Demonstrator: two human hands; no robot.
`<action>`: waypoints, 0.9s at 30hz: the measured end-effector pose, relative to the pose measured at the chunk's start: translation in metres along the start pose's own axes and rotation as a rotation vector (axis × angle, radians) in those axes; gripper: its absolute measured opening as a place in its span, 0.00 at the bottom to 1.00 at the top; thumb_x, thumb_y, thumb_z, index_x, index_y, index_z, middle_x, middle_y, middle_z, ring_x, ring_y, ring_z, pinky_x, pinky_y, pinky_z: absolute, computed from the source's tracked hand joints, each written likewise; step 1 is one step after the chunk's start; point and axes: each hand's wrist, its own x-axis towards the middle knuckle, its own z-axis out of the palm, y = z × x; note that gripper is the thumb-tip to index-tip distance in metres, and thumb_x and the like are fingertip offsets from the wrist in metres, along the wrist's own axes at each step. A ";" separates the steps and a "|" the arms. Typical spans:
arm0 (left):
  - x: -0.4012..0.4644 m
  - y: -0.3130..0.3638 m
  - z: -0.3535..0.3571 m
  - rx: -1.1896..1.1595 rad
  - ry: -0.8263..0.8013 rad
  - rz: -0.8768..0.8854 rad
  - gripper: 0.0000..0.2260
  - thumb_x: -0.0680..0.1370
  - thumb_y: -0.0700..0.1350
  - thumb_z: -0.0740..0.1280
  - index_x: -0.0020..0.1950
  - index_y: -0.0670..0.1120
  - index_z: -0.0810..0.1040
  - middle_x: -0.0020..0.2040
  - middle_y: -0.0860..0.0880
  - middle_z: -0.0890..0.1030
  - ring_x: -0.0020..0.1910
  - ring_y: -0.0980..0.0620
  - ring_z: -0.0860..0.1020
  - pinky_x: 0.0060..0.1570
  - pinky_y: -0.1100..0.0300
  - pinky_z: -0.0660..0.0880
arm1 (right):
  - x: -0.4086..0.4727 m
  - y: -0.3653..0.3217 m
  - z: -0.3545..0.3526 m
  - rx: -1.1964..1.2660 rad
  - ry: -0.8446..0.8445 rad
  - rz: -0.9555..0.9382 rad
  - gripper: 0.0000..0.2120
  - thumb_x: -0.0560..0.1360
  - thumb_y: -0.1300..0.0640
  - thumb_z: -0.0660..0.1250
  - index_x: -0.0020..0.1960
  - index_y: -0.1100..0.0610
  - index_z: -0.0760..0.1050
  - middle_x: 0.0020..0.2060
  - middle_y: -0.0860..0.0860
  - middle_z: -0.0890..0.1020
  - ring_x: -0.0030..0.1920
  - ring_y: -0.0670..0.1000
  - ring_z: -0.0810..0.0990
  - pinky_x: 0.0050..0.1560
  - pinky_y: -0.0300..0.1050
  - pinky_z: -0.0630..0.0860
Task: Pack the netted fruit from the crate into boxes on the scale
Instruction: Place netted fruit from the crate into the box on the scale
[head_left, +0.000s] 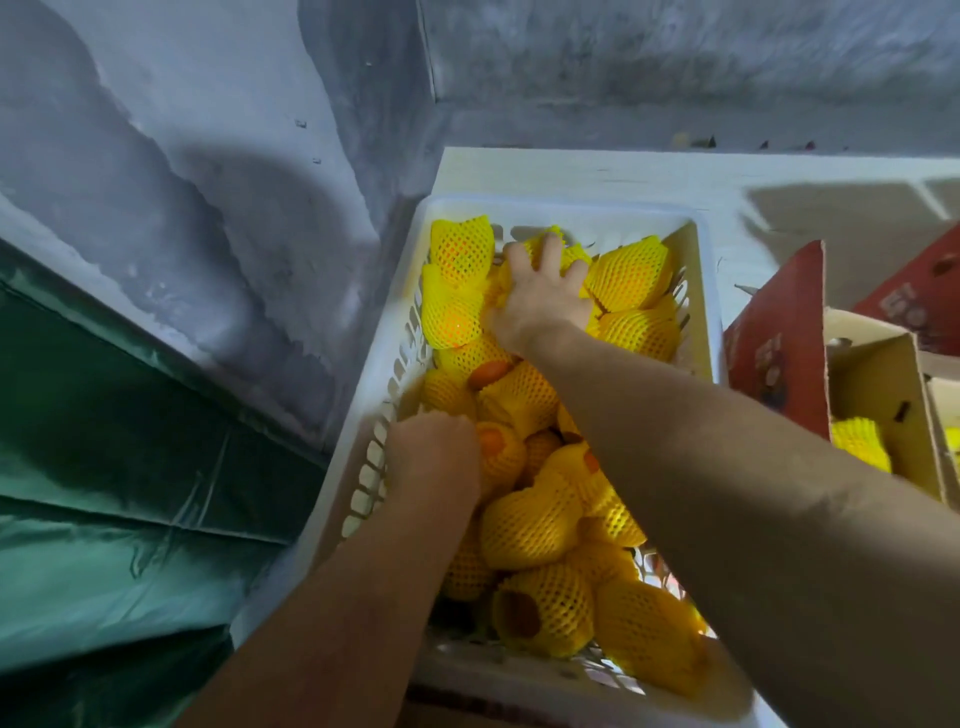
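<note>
Right hand (540, 296) reaches to the far end of the white slotted crate (566, 208), palm down, fingers spread and curled over a netted fruit (545, 249) at the top of the pile; it grasps that fruit. Left hand (434, 457) is at the near left side of the crate, back of the hand up, fingers bent downward among the fruit; the fingertips are hidden, so I cannot tell whether it holds one. The crate is filled with orange fruit in yellow foam net sleeves (530, 530), heaped in several layers; a few show bare orange skin at the open sleeve ends. The crate sits on a white surface (597, 171) against a grey, stained wall (208, 156). At right, just beside the crate, stands an open cardboard box with red printed flaps (779, 332); one netted fruit (860, 441) lies inside it at the bottom. A second red box (919, 291) shows at the right edge. Green sheeting (104, 441) covers the lower left area. The scale cannot be made out.
</note>
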 end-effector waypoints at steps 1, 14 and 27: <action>-0.003 0.005 0.003 0.016 -0.019 0.002 0.13 0.81 0.59 0.67 0.53 0.50 0.78 0.50 0.49 0.79 0.49 0.50 0.80 0.44 0.57 0.75 | -0.005 -0.002 0.004 0.002 0.029 0.015 0.32 0.73 0.49 0.67 0.74 0.39 0.58 0.81 0.48 0.48 0.74 0.66 0.55 0.59 0.63 0.71; 0.000 0.018 0.012 -0.009 0.093 0.189 0.24 0.82 0.47 0.68 0.76 0.51 0.62 0.65 0.47 0.76 0.59 0.42 0.79 0.52 0.49 0.79 | 0.008 -0.010 -0.014 -0.201 -0.164 0.027 0.53 0.75 0.61 0.71 0.82 0.38 0.36 0.82 0.51 0.43 0.77 0.70 0.53 0.57 0.64 0.78; 0.006 0.013 0.024 -0.004 0.066 0.279 0.24 0.84 0.49 0.65 0.78 0.53 0.62 0.71 0.49 0.74 0.63 0.39 0.77 0.53 0.48 0.75 | 0.005 0.035 -0.038 -0.348 -0.014 -0.119 0.37 0.72 0.42 0.77 0.72 0.42 0.59 0.73 0.54 0.55 0.56 0.68 0.80 0.41 0.53 0.72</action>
